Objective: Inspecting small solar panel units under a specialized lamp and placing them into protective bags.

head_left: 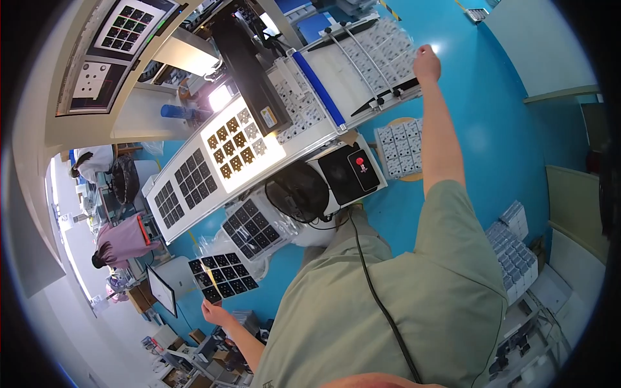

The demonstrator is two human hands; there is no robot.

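Note:
My left hand (217, 313) is closed on the near edge of a sheet bearing a grid of black squares (224, 279), held out to the left beyond the machine. At the machine's far right end, my right hand (427, 64) is closed at the edge of a clear plastic tray (390, 48) with rows of pockets. That tray lies on the white bed (333, 68), under two metal rods. More black-square sheets (195, 176) rest on the left part of the bed, one over a bright backlight. What the right fingertips pinch is partly hidden.
A black overhead housing (242, 64) and blue roller (319, 90) cross the bed. In front are a control box with a red button (360, 161) and a wrapped black-square stack (249, 227). Trays stand on a stool (399, 150) and at right (511, 258). Co-workers (123, 240) sit at left.

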